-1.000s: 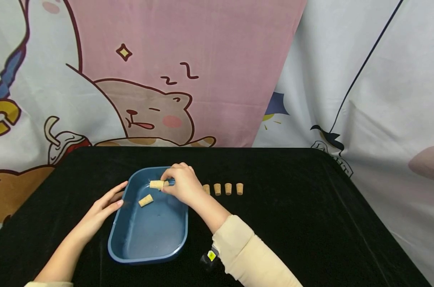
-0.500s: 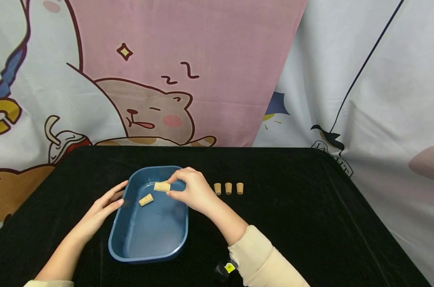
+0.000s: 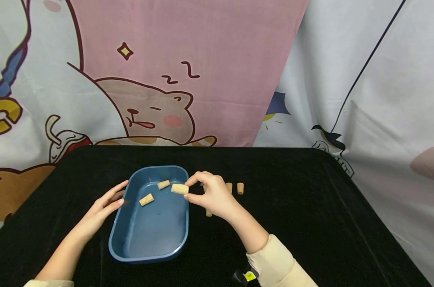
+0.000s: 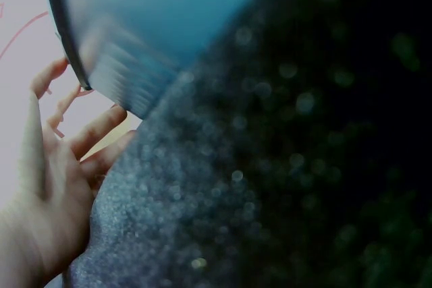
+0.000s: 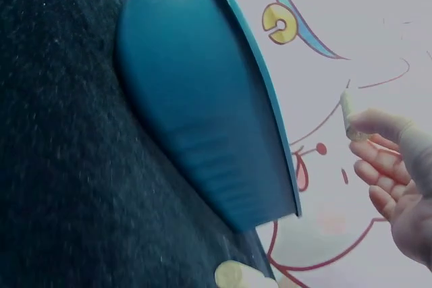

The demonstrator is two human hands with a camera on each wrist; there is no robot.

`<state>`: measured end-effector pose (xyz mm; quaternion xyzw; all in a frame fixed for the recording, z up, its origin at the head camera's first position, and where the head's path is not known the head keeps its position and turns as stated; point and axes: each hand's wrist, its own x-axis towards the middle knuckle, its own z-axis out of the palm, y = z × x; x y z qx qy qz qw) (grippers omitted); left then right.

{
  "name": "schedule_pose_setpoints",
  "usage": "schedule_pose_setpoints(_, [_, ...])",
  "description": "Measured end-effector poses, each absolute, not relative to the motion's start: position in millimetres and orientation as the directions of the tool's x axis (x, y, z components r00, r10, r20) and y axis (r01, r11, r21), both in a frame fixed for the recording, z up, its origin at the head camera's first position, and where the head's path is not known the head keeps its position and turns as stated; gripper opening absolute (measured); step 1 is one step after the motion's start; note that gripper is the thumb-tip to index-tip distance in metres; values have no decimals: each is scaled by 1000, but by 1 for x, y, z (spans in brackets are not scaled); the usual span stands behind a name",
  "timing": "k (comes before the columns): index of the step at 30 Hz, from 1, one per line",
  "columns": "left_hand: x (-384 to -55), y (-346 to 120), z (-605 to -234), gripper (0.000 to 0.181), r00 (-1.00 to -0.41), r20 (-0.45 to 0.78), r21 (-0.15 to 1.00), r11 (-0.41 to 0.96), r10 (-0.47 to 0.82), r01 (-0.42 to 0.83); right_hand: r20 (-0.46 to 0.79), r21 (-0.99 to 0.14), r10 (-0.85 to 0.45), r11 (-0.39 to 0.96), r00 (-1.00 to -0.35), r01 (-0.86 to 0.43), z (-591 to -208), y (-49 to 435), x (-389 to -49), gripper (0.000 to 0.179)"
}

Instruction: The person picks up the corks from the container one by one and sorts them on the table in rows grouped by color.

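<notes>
Thumb and fingers of my right hand [image 3: 216, 196] pinch a cork [image 3: 179, 189], held out level over the right rim of the blue tray [image 3: 148, 239]. In the right wrist view the pinched cork [image 5: 347, 114] shows between thumb and fingertips. Two more corks lie in the tray: one near its back [image 3: 163, 184], the other farther left [image 3: 146, 199]. My left hand [image 3: 101, 208] has its fingers stretched out, fingertips at the tray's left wall; the left wrist view shows the hand [image 4: 64, 173] beside that wall.
Right of the tray, a cork [image 3: 240, 188] stands on the black cloth [image 3: 310, 223], beside another cork [image 3: 229, 187] partly behind my right hand. A nearer cork [image 3: 209, 213] peeks out below that hand. A printed curtain [image 3: 217, 48] hangs behind the table.
My right hand has moved right, carrying the cork from over the tray's back part to its right rim. A cork lying in the tray behind it now shows. The left hand stays put.
</notes>
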<state>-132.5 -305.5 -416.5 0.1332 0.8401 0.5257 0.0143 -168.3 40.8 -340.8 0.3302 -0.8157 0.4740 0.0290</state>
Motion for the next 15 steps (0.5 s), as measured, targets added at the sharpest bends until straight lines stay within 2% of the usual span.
schedule_pose_setpoints(15, [-133, -306, -417, 53, -965, 110, 891, 407, 240, 202, 382, -852, -488, 142, -785, -503, -343, 82, -185, 18])
